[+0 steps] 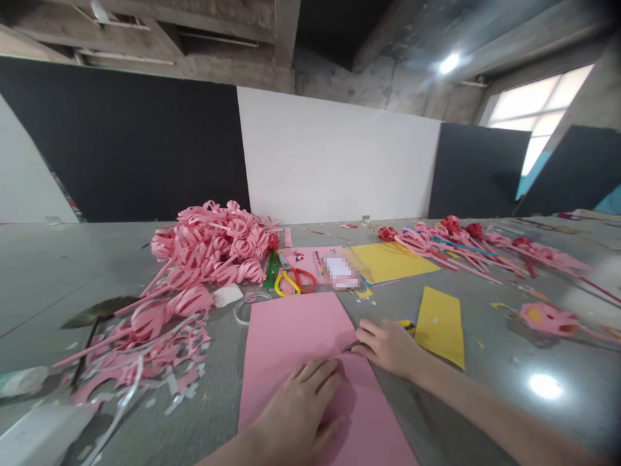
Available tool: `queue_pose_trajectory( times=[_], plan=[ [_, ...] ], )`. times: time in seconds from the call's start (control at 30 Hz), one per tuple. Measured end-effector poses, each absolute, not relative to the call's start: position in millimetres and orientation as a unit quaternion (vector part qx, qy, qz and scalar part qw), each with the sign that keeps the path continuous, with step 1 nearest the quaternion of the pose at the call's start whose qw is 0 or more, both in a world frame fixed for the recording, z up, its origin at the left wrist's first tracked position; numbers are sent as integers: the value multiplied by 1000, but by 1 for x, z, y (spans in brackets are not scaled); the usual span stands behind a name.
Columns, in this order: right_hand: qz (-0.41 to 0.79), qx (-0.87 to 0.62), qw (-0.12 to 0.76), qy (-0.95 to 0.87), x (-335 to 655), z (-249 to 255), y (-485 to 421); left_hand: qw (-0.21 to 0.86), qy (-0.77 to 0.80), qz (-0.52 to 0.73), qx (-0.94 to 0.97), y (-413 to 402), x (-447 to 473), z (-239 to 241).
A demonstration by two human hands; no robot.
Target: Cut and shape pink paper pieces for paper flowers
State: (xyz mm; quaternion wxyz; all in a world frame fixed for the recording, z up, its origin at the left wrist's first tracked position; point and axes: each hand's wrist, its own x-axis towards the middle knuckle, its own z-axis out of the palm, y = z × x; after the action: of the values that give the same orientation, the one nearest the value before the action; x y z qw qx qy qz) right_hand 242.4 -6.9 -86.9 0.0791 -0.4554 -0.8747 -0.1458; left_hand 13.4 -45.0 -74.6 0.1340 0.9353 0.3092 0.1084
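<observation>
Pink paper, a large sheet (pixel 310 362), lies flat on the grey table (pixel 509 349) right in front of the person. The left hand (pixel 295 414) rests palm down on its near part, fingers spread and flat, gripping nothing. The right hand (pixel 388 346) sits at the sheet's right edge with fingers curled down together; something thin and dark shows at its fingertips, but whether it is pinched cannot be told. Just right of that hand lies a small yellow sheet (pixel 441 323), with a yellow-and-black object (pixel 406 325) partly hidden between them. Beyond the pink sheet are scissors (pixel 294 279) with yellow and red handles and a larger yellow sheet (pixel 391 260). To the left a heap of pink paper flowers (pixel 213 246) on stems spills toward scattered scraps (pixel 160 362); more flowers (pixel 466 249) lie far right. Behind the table stand black panels (pixel 130 142) and a white panel (pixel 334 155), under a bare concrete ceiling (pixel 339 71); a bright window (pixel 538 110) is at upper right.
</observation>
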Motion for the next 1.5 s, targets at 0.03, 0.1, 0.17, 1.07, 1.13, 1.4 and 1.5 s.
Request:
queue_pose_trajectory(
  times=[0.03, 0.1, 0.17, 1.07, 1.13, 1.4, 1.5],
  plan=[
    [-145, -455, 78, -875, 242, -88, -7, 135, 309, 108, 935, -45, 13, -75],
    [-144, -454, 76, -876, 243, -89, -6, 136, 308, 108, 935, -45, 13, -75],
    [-145, -450, 75, -878, 243, -90, -6, 139, 306, 113, 935, -45, 13, -75],
    [-135, -463, 30, -875, 239, -80, -9, 148, 305, 122, 933, -45, 14, -74],
    [-139, -463, 27, -875, 239, -79, -9, 147, 304, 120, 934, -45, 14, -74],
    [-145, -463, 25, -874, 238, -78, -10, 150, 307, 124, 932, -45, 13, -75],
    [-147, -465, 25, -873, 239, -78, -10, 148, 309, 118, 932, -45, 13, -74]
  ],
)
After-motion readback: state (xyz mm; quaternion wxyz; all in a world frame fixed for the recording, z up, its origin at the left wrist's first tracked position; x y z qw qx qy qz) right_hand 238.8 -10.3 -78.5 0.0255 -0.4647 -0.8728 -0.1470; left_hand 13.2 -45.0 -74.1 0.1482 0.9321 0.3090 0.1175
